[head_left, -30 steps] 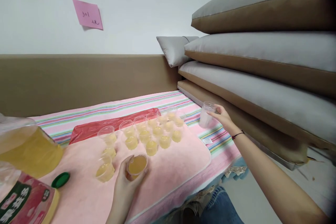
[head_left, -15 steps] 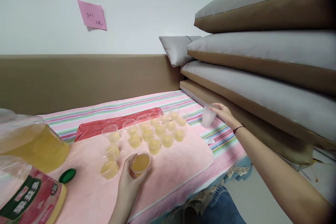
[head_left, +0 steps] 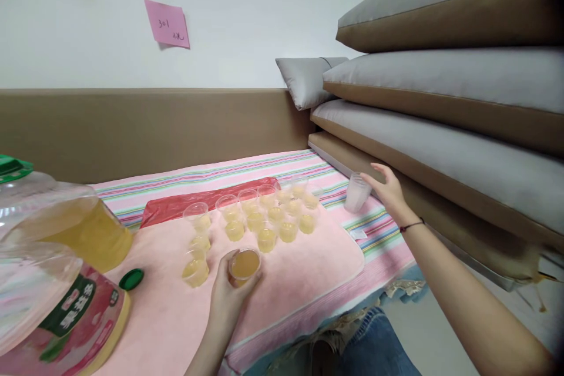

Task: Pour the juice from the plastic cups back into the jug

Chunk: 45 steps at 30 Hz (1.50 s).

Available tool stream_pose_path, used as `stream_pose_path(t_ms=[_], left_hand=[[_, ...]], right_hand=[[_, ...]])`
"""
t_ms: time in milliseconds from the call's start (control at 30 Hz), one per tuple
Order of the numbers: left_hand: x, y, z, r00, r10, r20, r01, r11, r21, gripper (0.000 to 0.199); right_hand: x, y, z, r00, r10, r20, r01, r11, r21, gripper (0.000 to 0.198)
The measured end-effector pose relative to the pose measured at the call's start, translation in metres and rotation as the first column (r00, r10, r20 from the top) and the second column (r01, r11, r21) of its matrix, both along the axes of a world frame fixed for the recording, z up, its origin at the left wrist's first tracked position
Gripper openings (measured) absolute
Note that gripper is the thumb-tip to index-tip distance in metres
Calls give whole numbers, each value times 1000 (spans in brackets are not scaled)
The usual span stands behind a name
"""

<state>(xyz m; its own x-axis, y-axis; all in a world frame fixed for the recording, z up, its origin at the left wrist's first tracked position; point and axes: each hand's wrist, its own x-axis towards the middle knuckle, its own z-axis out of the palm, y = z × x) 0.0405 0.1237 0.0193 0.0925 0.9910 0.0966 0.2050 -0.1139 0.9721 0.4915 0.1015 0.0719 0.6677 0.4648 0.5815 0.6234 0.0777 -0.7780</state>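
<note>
I see my left hand wrapped around a small clear cup of yellow liquid at about six o'clock on the pink mat, fingers closed on its wall, the cup upright and resting on or just above the mat; I cannot tell which. My right hand is out at three o'clock, fingers spread and loose, just beside a stack of empty clear cups that stands on the striped cloth near the cushion pile; the fingertips are near its rim, but I cannot tell whether they touch it.

By my reading, the filling is well along; a cluster of filled cups sits in rows at twelve o'clock from the held cup, each with yellow liquid in the bottom, and two more filled cups stand at nine o'clock of it, just beside my left hand; the one at the far left of the back row looks barely filled, if at all. What seems left is the empties in the stack by my right hand.

The big oil jug lies tilted at eight o'clock, about half full, its green cap off and lying on the mat between jug and cups; a red plastic sheet lies beyond the mat at eleven o'clock.
</note>
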Motion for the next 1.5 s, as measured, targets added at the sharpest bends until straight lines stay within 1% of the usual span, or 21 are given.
stream_pose_path(t_ms=[67, 100, 133, 167, 233, 300, 333, 400, 500, 633, 800, 933, 1100, 1200, 1367, 1500], left_hand=[[1, -1, 1, 1000, -1, 16, 1, 1000, 7, 69], [1, -1, 1, 1000, 0, 22, 0, 1000, 10, 68], [2, -2, 2, 1000, -1, 27, 0, 1000, 13, 66], [2, -3, 3, 999, -1, 33, 0, 1000, 15, 65], [3, -4, 5, 999, -1, 48, 0, 1000, 7, 66], [3, -5, 5, 998, -7, 61, 6, 1000, 3, 67], [3, -5, 5, 998, -12, 63, 12, 1000, 4, 67], [2, -6, 3, 998, -17, 58, 17, 1000, 10, 66], [1, -6, -2, 999, -20, 45, 19, 1000, 21, 65], [0, -7, -5, 999, -25, 35, 24, 999, 22, 64], [1, -9, -2, 998, -14, 61, 15, 1000, -7, 62], [2, -9, -2, 997, -14, 77, 16, 1000, -21, 63], [1, -7, -8, 996, -40, 76, 43, 999, -33, 64], [0, -8, -9, 996, -54, 70, 58, 997, -49, 69], [-2, -11, -5, 996, -34, 85, 41, 996, -76, 79], [-4, -14, -3, 994, -44, 98, 51, 997, -63, 82]], right_hand=[[-31, -8, -11, 994, 19, -103, -13, 998, 64, 58], [-49, -11, -21, 981, 79, -176, -66, 995, 77, 56], [-68, -13, -34, 955, 164, -249, -154, 986, 60, 55], [-86, -13, -48, 934, 224, -279, -224, 974, 34, 55], [-118, -8, -75, 886, 332, -325, -347, 938, 10, 62], [-139, 1, -96, 839, 407, -361, -432, 902, 13, 67], [-146, 7, -102, 818, 435, -375, -462, 887, 20, 69], [-153, 16, -108, 788, 471, -397, -500, 865, 34, 72], [-157, 24, -106, 761, 483, -432, -517, 855, 45, 72], [-159, 24, -103, 751, 459, -475, -499, 865, 48, 68], [-162, 18, -99, 770, 389, -506, -415, 907, 67, 66], [-162, 12, -88, 793, 338, -506, -339, 936, 93, 70], [-166, 7, -71, 837, 291, -462, -280, 955, 94, 74], [-175, 5, -66, 861, 262, -436, -242, 965, 102, 75], [-187, 4, -66, 898, 243, -366, -228, 970, 83, 73], [-181, 7, -70, 940, 232, -250, -229, 973, 40, 69]])
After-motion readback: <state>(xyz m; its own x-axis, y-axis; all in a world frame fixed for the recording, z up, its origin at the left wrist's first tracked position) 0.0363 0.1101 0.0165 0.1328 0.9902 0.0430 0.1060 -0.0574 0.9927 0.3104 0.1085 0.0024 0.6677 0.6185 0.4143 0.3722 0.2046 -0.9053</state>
